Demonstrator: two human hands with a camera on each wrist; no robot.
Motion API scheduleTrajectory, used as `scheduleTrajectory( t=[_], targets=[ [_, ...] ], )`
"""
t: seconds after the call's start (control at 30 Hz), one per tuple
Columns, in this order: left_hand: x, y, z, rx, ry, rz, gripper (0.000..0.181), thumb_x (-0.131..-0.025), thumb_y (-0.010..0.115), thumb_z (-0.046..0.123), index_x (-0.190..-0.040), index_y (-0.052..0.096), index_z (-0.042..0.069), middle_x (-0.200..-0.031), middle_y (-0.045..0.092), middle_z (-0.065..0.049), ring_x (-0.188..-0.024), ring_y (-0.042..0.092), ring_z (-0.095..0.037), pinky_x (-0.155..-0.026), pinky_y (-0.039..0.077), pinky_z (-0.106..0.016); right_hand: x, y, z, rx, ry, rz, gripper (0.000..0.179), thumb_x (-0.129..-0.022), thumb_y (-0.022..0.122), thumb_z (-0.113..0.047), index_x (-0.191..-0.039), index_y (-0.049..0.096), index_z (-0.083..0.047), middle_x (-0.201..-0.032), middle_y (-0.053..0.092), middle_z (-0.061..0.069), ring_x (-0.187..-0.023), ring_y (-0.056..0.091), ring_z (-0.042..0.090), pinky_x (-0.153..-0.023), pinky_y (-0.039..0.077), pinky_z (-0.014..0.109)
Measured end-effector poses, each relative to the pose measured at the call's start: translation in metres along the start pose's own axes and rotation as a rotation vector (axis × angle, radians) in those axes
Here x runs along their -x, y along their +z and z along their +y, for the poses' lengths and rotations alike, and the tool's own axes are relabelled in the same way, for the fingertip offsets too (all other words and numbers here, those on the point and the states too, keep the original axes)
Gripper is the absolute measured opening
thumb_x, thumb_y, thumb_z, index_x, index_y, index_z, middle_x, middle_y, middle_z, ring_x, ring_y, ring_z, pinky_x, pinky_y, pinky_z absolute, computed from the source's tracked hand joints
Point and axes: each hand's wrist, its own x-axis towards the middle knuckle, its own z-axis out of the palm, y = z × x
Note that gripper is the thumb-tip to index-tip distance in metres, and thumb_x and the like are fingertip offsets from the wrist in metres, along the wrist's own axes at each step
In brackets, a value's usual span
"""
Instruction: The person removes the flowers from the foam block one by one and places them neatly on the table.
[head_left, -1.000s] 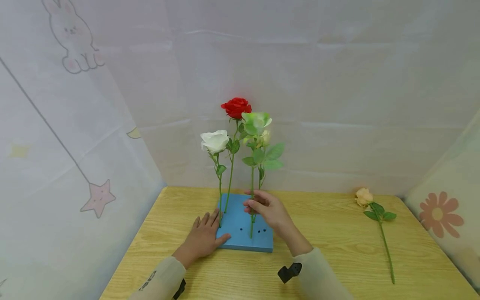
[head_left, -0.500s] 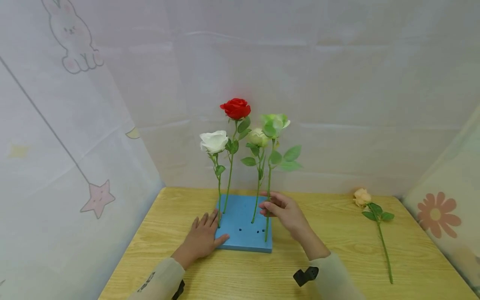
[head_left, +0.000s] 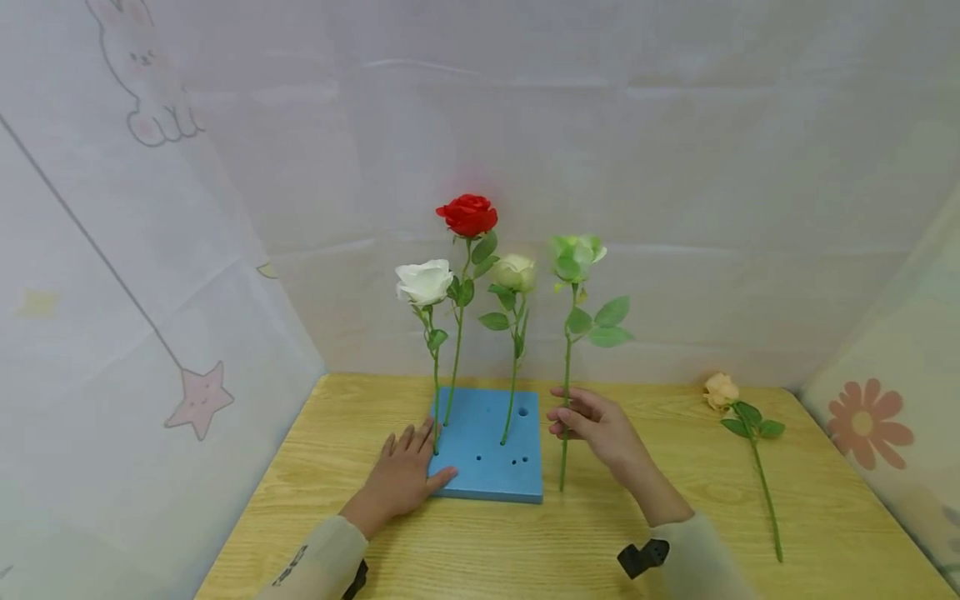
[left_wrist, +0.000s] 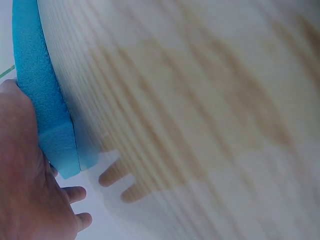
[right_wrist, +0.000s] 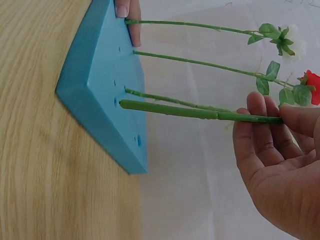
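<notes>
My right hand [head_left: 600, 425] pinches the stem of a green-and-white artificial flower [head_left: 576, 258], held upright just right of a blue foam block [head_left: 487, 483]. In the right wrist view the stem's lower end [right_wrist: 150, 106] is free of the block. My left hand [head_left: 405, 475] rests on the block's left edge with fingers spread and thumb across the front. A white rose [head_left: 424, 283], a red rose [head_left: 468, 217] and a pale green rose [head_left: 514, 273] stand in the block. Several holes show in its top.
A peach rose [head_left: 722, 392] lies on the wooden table [head_left: 675, 517] at the right. Behind the table hangs a pale cloth [head_left: 675, 167], with printed cloth at both sides.
My right hand has carried the green-and-white flower rightward, from over the block to beyond its right edge. The left hand stays on the block.
</notes>
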Motion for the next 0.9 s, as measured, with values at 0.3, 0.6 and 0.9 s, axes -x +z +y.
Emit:
scheduleTrajectory(
  t=[0.3, 0.6, 0.9],
  targets=[
    [0.001, -0.005, 0.003, 0.016, -0.004, -0.002, 0.092, -0.099, 0.037, 0.072, -0.157, 0.035, 0.001, -0.167, 0.022, -0.015, -0.148, 0.027, -0.047, -0.115, 0.019, -0.069, 0.01, -0.019, 0.004, 0.037, 0.033, 0.017, 0.044, -0.103, 0.061, -0.017, -0.146, 0.054, -0.011, -0.11, 0.072, 0.012, -0.097, 0.071, 0.028, -0.086, 0.059, 0.042],
    [0.002, -0.003, 0.001, 0.024, -0.001, -0.001, 0.094, -0.098, 0.035, 0.074, -0.158, 0.033, 0.001, -0.168, 0.02, -0.014, -0.148, 0.027, -0.048, -0.115, 0.019, -0.069, 0.022, -0.037, 0.011, 0.078, 0.091, 0.037, 0.047, -0.103, 0.061, -0.019, -0.149, 0.051, -0.012, -0.112, 0.072, 0.011, -0.103, 0.069, 0.038, -0.088, 0.058, 0.044],
    [-0.001, 0.001, -0.002, -0.006, -0.016, -0.016, 0.095, -0.097, 0.032, 0.077, -0.16, 0.029, 0.005, -0.169, 0.018, -0.011, -0.149, 0.027, -0.045, -0.117, 0.019, -0.067, 0.031, -0.054, 0.017, 0.079, 0.105, 0.025, 0.051, -0.103, 0.061, -0.021, -0.152, 0.047, -0.011, -0.112, 0.071, 0.013, -0.099, 0.071, 0.031, -0.087, 0.058, 0.046]
  ],
)
